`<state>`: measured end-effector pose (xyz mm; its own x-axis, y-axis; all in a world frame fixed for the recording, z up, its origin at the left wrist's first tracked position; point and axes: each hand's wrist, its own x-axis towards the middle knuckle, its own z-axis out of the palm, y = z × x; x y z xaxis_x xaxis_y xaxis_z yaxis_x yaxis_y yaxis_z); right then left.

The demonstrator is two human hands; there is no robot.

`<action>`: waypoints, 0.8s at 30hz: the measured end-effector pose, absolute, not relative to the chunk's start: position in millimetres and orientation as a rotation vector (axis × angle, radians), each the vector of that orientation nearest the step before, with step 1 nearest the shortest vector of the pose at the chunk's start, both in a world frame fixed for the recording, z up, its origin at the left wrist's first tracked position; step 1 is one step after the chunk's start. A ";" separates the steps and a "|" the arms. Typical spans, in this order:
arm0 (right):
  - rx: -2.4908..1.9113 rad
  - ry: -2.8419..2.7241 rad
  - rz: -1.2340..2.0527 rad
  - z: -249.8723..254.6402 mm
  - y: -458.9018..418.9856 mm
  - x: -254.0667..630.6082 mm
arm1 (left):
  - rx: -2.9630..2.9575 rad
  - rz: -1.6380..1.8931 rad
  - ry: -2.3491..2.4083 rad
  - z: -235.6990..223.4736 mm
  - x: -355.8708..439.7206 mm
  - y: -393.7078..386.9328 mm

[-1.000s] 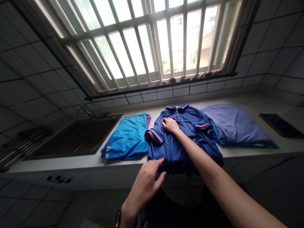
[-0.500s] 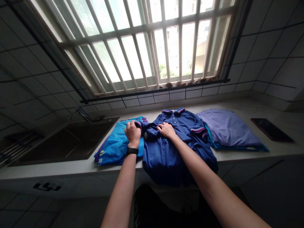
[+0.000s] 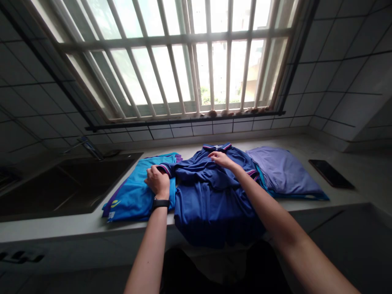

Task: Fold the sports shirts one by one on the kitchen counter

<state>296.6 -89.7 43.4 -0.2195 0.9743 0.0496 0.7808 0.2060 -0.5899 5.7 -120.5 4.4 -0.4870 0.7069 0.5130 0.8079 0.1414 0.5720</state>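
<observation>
A dark blue polo shirt [image 3: 211, 208] with striped collar and cuffs lies front up on the counter, its lower part hanging over the front edge. At its left sleeve end, my left hand [image 3: 158, 179] is closed on the striped cuff and holds the sleeve stretched out sideways over the bright blue folded garment. My right hand [image 3: 221, 159] is over the chest just below the collar, fingers extended and loosely bent, with no cloth visibly pinched; whether it touches the shirt is hard to tell.
Left of the shirt lie folded blue and purple garments [image 3: 131, 200], beside a dark sink [image 3: 70, 183] with a faucet [image 3: 91, 148]. To the right are a folded lavender garment [image 3: 281, 169] over a teal one and a phone [image 3: 330, 173]. A barred window [image 3: 171, 40] stands behind.
My left hand rose from below the shirt, took hold of the sleeve cuff and drew it out to the left. My right hand shifted up toward the collar.
</observation>
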 end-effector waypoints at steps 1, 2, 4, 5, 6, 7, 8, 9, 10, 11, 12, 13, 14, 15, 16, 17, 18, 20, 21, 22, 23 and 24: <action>-1.716 -1.994 0.481 46.0 -92.6 315.5 | -1.527 -1.265 -2.287 4.5 6.6 -119.3; -1.827 -1.903 0.324 46.3 -96.2 334.2 | -1.527 -1.258 -2.304 5.0 7.7 -118.1; -2.059 -1.738 0.152 40.5 -103.7 366.0 | -1.519 -1.253 -2.352 6.9 9.8 -116.1; -2.137 -1.714 0.134 35.1 -106.8 377.3 | -1.522 -1.249 -2.377 7.9 10.6 -115.5; -2.203 -1.715 0.135 28.8 -109.2 384.8 | -1.533 -1.236 -2.399 8.7 11.2 -115.1; -2.245 -1.734 0.145 22.1 -110.6 388.6 | -1.550 -1.211 -2.411 9.1 11.4 -115.0; -2.264 -1.753 0.147 15.5 -111.2 389.5 | -1.580 -1.174 -2.409 9.0 11.4 -114.9; -2.260 -1.768 0.140 9.5 -111.0 388.4 | -1.617 -1.132 -2.397 8.4 11.0 -114.7; -2.236 -1.776 0.129 4.3 -110.1 386.4 | -1.663 -1.094 -2.375 7.2 10.3 -114.4; -2.200 -1.776 0.122 0.2 -108.9 384.7 | -1.709 -1.075 -2.344 5.8 9.3 -113.8; -2.159 -1.775 0.124 -2.9 -107.6 384.0 | -1.745 -1.083 -2.312 4.2 7.9 -112.9; -2.120 -1.773 0.138 -4.9 -106.4 384.8 | -1.764 -1.122 -2.282 2.6 6.2 -111.7; -2.087 -1.769 0.166 -6.0 -105.5 387.3 | -1.760 -1.186 -2.258 1.2 4.4 -110.3; -2.059 -1.763 0.205 -6.2 -105.3 391.3 | -1.734 -1.270 -2.237 0.0 2.4 -108.9; -2.033 -1.761 0.251 -5.6 -105.9 396.2 | -1.694 -1.360 -2.215 -0.8 0.4 -107.4; -2.003 -1.775 0.304 -4.1 -107.4 401.5 | -1.653 -1.443 -2.192 -1.3 -1.6 -106.1; -1.966 -1.813 0.366 -1.9 -110.0 406.7 | -1.616 -1.516 -2.170 -1.5 -3.4 -105.0; -1.875 -1.955 0.524 4.1 -118.0 414.8 | -1.557 -1.623 -2.143 -1.5 -6.9 -103.4; -1.824 -2.041 0.620 7.5 -122.8 417.1 | -1.524 -1.663 -2.140 -1.5 -8.6 -103.0; -1.772 -2.119 0.716 10.8 -127.7 418.3 | -1.486 -1.698 -2.143 -1.4 -10.2 -102.7; -1.722 -2.174 0.799 13.8 -132.3 418.4 | -1.442 -1.732 -2.151 -1.5 -11.9 -102.5; -1.684 -2.208 0.863 16.2 -136.2 417.7 | -1.394 -1.763 -2.159 -1.6 -13.7 -102.5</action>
